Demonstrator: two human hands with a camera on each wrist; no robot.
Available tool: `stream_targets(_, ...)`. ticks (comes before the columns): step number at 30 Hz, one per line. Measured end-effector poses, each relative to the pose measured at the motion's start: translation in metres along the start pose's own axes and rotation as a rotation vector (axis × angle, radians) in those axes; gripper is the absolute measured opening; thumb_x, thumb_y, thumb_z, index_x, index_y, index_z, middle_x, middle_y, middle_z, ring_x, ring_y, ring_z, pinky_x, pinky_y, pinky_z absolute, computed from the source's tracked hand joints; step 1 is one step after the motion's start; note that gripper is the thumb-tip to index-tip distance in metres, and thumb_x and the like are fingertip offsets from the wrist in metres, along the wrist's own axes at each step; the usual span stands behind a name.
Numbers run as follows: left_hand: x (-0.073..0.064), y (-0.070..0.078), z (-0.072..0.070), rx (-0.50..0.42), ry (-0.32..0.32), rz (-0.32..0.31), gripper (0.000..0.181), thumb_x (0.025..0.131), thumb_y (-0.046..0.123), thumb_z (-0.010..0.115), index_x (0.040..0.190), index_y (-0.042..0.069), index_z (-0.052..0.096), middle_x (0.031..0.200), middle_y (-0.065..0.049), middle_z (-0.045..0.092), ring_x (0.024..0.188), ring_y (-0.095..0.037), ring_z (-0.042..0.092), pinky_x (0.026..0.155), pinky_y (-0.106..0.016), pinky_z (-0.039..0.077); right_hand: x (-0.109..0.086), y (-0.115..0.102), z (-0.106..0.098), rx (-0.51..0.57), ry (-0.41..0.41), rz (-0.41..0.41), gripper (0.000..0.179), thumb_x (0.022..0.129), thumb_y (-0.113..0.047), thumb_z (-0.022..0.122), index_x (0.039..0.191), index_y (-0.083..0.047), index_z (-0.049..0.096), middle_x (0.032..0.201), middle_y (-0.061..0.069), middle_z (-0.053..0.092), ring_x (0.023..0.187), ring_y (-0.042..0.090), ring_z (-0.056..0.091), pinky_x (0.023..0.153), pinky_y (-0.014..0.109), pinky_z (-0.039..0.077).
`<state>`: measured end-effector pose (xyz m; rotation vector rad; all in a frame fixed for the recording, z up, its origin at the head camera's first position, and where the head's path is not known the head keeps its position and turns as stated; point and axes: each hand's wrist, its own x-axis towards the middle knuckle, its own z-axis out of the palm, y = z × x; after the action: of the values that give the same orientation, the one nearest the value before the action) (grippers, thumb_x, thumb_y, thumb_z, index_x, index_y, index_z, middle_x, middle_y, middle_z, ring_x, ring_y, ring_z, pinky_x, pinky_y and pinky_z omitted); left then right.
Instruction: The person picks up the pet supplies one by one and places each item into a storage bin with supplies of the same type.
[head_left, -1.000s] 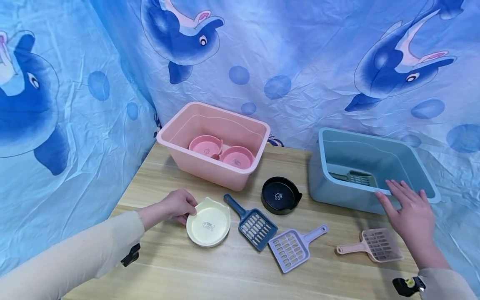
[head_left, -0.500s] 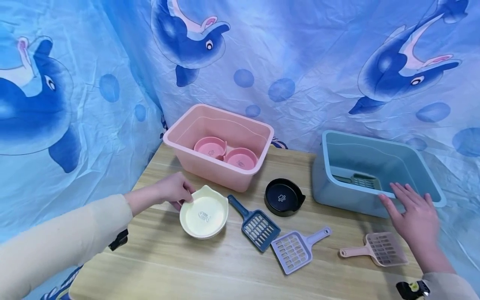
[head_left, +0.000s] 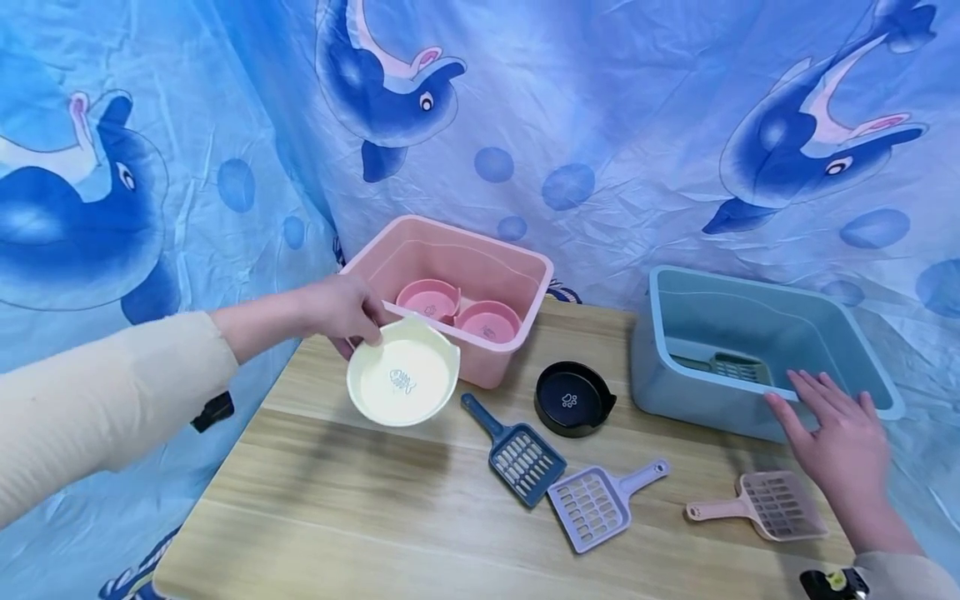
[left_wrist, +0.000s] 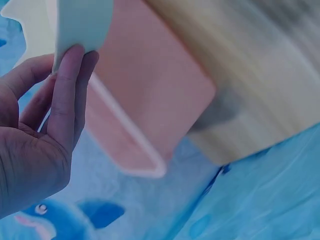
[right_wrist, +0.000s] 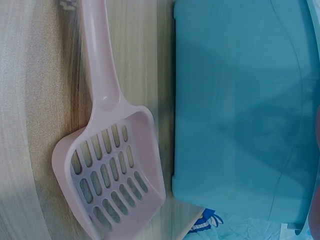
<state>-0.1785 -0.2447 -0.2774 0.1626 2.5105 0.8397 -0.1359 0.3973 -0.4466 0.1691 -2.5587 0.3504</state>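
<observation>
My left hand (head_left: pixel 341 312) pinches the rim of a cream cat-shaped bowl (head_left: pixel 405 375) with a fish-bone print. The bowl hangs tilted above the table, before the front left of a pink bin (head_left: pixel 457 250). In the left wrist view, thumb and fingers clasp the bowl's wall (left_wrist: pixel 82 30) beside that bin. Two pink bowls (head_left: pixel 489 321) lie inside the pink bin. My right hand (head_left: pixel 843 450), fingers spread, rests at the front rim of a blue bin (head_left: pixel 697 400); a dark green scoop (head_left: pixel 738 367) lies in it. Only finger edges show in the right wrist view.
On the wooden table (head_left: pixel 337 533) lie a black bowl (head_left: pixel 573 400), a navy slotted scoop (head_left: pixel 525 462), a lilac scoop (head_left: pixel 592 508) and a pink scoop (head_left: pixel 783 504) below the right hand. A dolphin-print curtain (head_left: pixel 600 100) hangs behind and at the left.
My left hand has lifted the cream bowl off the table and carried it up toward the pink bin, tilting it. The right hand keeps its place at the blue bin; the head view shifts slightly.
</observation>
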Motion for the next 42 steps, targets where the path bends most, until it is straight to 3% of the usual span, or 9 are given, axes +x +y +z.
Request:
stream_targets(11, 0.018, 0.039, -0.059, 0.053, 0.016, -0.014, 0.033, 0.096, 0.000, 0.074, 0.126, -0.012, 0.070, 0.097, -0.019, 0.076, 0.076, -0.021, 0.074, 0.070, -0.040, 0.068, 0.000, 0.002, 0.001, 0.001, 0.025, -0.006, 0.060, 0.102, -0.041, 0.072, 0.147, -0.002, 0.062, 0.140, 0.033, 0.061, 0.146, 0.046, 0.049, 0.131, 0.063, 0.017)
stream_targets(18, 0.054, 0.049, -0.085, 0.092, 0.067, -0.068, 0.039, 0.099, 0.003, 0.074, 0.136, -0.009, 0.067, 0.120, -0.027, 0.073, 0.085, -0.028, 0.080, 0.079, -0.044, 0.067, 0.001, 0.004, 0.002, -0.023, 0.049, -0.011, 0.059, 0.102, -0.041, 0.072, 0.144, 0.000, 0.064, 0.139, 0.033, 0.062, 0.142, 0.049, 0.051, 0.130, 0.065, 0.018)
stream_targets(24, 0.091, 0.040, -0.097, 0.070, 0.102, -0.122, 0.042, 0.099, 0.004, 0.074, 0.139, -0.008, 0.065, 0.127, -0.028, 0.071, 0.081, -0.026, 0.080, 0.083, -0.044, 0.066, 0.002, 0.005, 0.002, -0.020, 0.046, -0.013, 0.059, 0.101, -0.040, 0.073, 0.143, 0.000, 0.064, 0.138, 0.033, 0.063, 0.141, 0.050, 0.052, 0.130, 0.065, 0.018)
stream_targets(32, 0.135, 0.020, -0.102, 0.058, 0.096, -0.163, 0.043, 0.099, 0.003, 0.072, 0.140, -0.010, 0.063, 0.128, -0.029, 0.069, 0.075, -0.022, 0.079, 0.087, -0.044, 0.065, 0.001, 0.003, 0.002, -0.037, -0.012, 0.022, 0.061, 0.102, -0.041, 0.072, 0.145, 0.001, 0.062, 0.140, 0.035, 0.060, 0.144, 0.049, 0.049, 0.131, 0.063, 0.015)
stream_targets(38, 0.163, 0.009, -0.100, 0.041, 0.080, -0.193, 0.045, 0.098, 0.001, 0.072, 0.141, -0.010, 0.063, 0.130, -0.029, 0.069, 0.076, -0.022, 0.079, 0.082, -0.039, 0.067, 0.002, 0.001, 0.001, -0.051, -0.024, 0.036, 0.062, 0.102, -0.042, 0.072, 0.144, 0.002, 0.062, 0.141, 0.034, 0.060, 0.143, 0.050, 0.049, 0.131, 0.063, 0.014)
stream_targets(42, 0.175, 0.006, -0.098, 0.025, 0.080, -0.200, 0.039, 0.094, -0.003, 0.071, 0.132, -0.011, 0.067, 0.118, -0.026, 0.072, 0.074, -0.022, 0.078, 0.077, -0.037, 0.067, 0.003, 0.000, 0.001, -0.054, -0.021, 0.033, 0.062, 0.102, -0.042, 0.072, 0.144, 0.003, 0.062, 0.140, 0.035, 0.060, 0.143, 0.050, 0.049, 0.131, 0.064, 0.014)
